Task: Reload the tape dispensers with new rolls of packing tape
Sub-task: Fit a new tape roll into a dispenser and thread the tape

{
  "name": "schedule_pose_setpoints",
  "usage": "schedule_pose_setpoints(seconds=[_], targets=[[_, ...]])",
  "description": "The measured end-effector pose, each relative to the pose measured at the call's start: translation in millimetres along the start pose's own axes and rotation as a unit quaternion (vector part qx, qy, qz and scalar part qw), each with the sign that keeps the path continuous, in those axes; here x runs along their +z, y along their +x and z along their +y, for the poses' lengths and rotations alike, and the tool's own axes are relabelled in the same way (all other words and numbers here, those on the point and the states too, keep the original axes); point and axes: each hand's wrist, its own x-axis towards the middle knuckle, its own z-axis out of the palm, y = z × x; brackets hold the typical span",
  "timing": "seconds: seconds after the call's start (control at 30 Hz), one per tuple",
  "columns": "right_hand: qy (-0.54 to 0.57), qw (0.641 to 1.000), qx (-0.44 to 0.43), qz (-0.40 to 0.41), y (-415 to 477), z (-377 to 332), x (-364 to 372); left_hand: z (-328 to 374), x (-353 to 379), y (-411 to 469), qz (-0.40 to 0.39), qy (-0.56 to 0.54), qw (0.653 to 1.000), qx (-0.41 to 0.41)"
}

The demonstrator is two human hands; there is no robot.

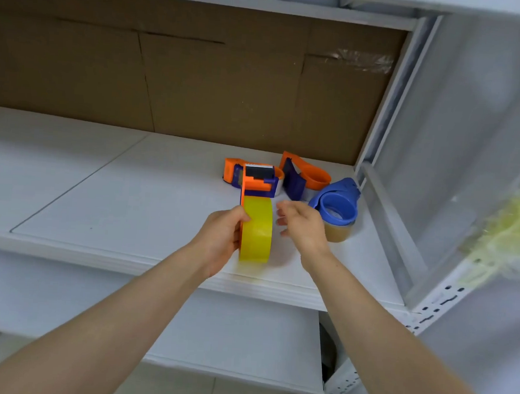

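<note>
The left hand (222, 237) grips the yellow roll (256, 230) from its left side. The thumb is on the outer band of tape and the fingers are behind the orange side plate, so the roll stands on edge above the front of the shelf (116, 188). The right hand (301, 226) is just to the right of the roll, with fingers loosely spread and holding nothing. I cannot see it touching the tape.

The roll looks full, glossy and smooth. It seems already seated in the orange dispenser (258, 183), whose purple head and toothed blade point away from the hands. I judge that the step in hand is to find the loose end and lead it to the blade. For this the left hand should keep the frame firm. The right fingertips should feel for the edge and pull it straight, sticky side away from the frame.

Beyond the hands lie a second orange dispenser (233, 172) and a third orange dispenser (305, 175). Just right of the right hand, a blue dispenser (337, 204) sits on a brownish roll (338, 232). Farthest is the cardboard back (198, 86).
</note>
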Motion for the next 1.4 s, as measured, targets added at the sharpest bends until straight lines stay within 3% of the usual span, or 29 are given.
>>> schedule_pose_setpoints(seconds=[0.07,0.13,0.43,0.77,1.07,1.3,1.4], targets=[[0.055,0.995,0.068,-0.054,-4,-3,6,-2,3,-3,-0.004,0.007,1.000,0.020],[0.055,0.993,0.072,-0.077,-9,-4,13,-5,6,-3,-0.002,0.010,0.999,0.037],[0.119,0.988,-0.076,-0.069,-34,21,28,-20,13,-6,0.050,0.019,0.996,0.074],[0.126,0.978,-0.145,-0.076,-47,37,23,-8,26,-7,0.092,0.030,0.995,0.037],[0.169,0.976,-0.103,-0.090,-36,35,23,-20,17,-6,0.056,0.026,0.993,0.096],[0.140,0.979,-0.121,-0.086,-44,40,15,-13,29,-3,0.095,0.054,0.992,0.068],[0.182,0.976,-0.090,-0.075,-45,36,14,-12,30,-3,0.102,0.054,0.991,0.062]])
